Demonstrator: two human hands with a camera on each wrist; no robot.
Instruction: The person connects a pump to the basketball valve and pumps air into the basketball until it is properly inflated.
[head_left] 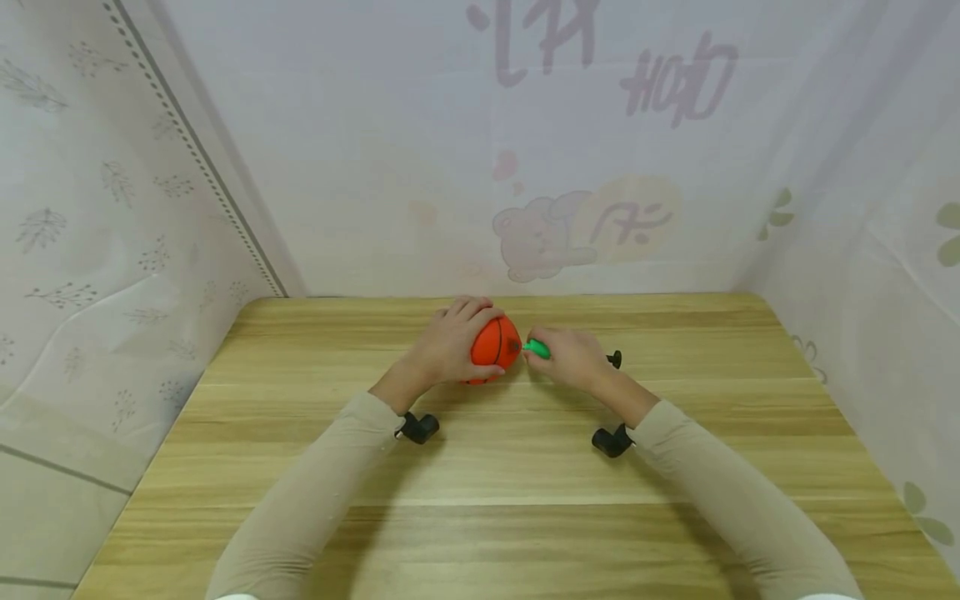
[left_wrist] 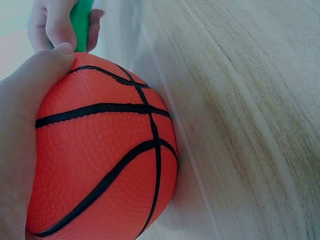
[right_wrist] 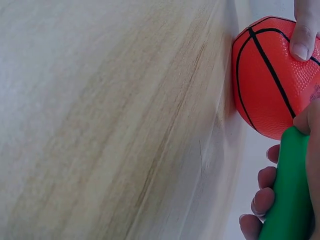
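On the table a small orange-red basketball (head_left: 495, 343) with black lines lies under my left hand (head_left: 453, 342). My left fingers spread over its far side and the thumb presses its near side. In the right wrist view the ball's surface looks slightly creased beside the thumb. My right hand (head_left: 572, 357) grips a green hand pump (head_left: 537, 348), fingers wrapped round its barrel. The pump's narrow tip points left, right at a dark patch on the ball. A black handle end (head_left: 616, 359) shows beyond the right hand; the middle of the pump is hidden by the palm.
The wood-grain table (head_left: 480, 533) stretches all round both hands. A pale printed cloth (head_left: 390, 167) hangs behind the far edge, with more cloth at both sides. Black cameras (head_left: 420, 428) are strapped at both wrists, close over the tabletop.
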